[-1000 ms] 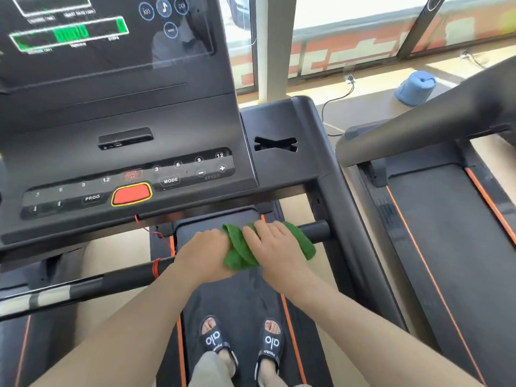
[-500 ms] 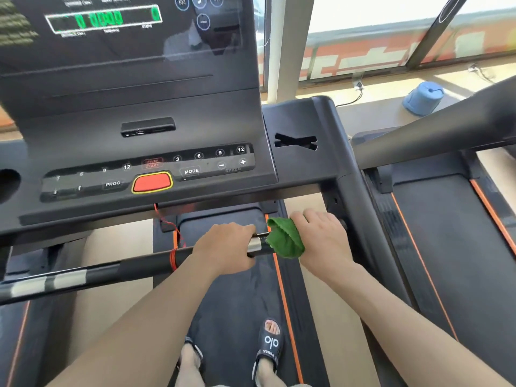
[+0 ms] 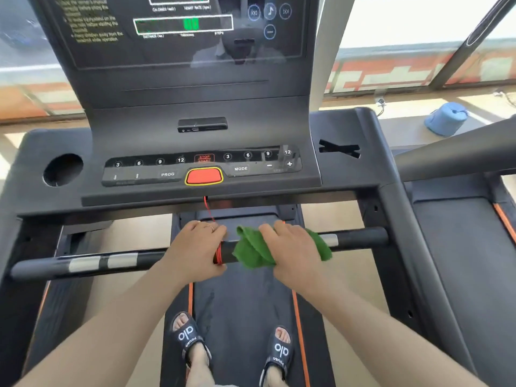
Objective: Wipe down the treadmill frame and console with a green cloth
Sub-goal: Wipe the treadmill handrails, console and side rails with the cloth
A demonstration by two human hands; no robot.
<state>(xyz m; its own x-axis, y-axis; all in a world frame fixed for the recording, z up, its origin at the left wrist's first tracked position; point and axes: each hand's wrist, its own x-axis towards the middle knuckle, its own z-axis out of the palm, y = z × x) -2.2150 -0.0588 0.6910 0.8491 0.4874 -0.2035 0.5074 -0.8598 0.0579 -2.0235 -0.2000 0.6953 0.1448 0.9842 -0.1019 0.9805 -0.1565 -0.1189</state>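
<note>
The crumpled green cloth [image 3: 252,251] is wrapped round the black horizontal handlebar [image 3: 360,237] and gripped by the right hand [image 3: 293,247]; the bar is steadied beside it by the curled left hand [image 3: 195,248].

bar [image 3: 117,261] mid sect. hidden under left hand [image 3: 195,247], green cloth [image 3: 254,252] & right hand [image 3: 293,247] | console [image 3: 195,107] top cut by frame edge | screen [image 3: 184,25] txt/digits blurred, unreadable | both forearms cut at bottom edge | fingertips curled behind bar, not visible
</note>
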